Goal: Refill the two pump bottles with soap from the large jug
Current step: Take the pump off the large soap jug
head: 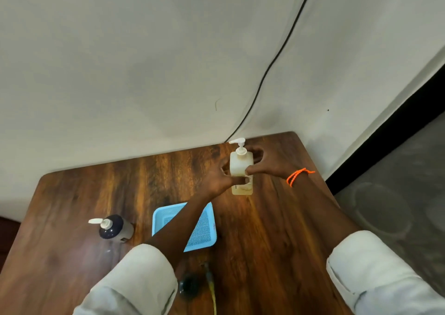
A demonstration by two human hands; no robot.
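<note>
The clear pump bottle [241,170] is held upright near the far right part of the wooden table [277,230], gripped by both hands at once. The left hand [218,178] is wrapped around the lower body from the near-left side, thumb and fingers curled onto it. The right hand [261,164] is closed on the upper body from the right, fingers curled behind the shoulder (fingertips partly hidden). The white pump head [238,142] is seated on the neck, nozzle pointed left. Only a little yellowish soap is seen low in the bottle; whether the base is touching the table cannot be told.

The dark pump bottle [115,228] is left standing near the left edge, pump on, untouched. A blue mesh tray [207,228] lies between the two bottles, partly covered by the left forearm. The large jug is not seen anywhere in view.

The step in hand is judged to be opening this bottle. It is best done with the body clamped low by the left hand while the right is shifted up to the collar under the pump and twisted; the bottle should be kept vertical so the dip tube is drawn straight out. Drips from the tube are a likely mess, so the pump could be laid in the tray.
</note>
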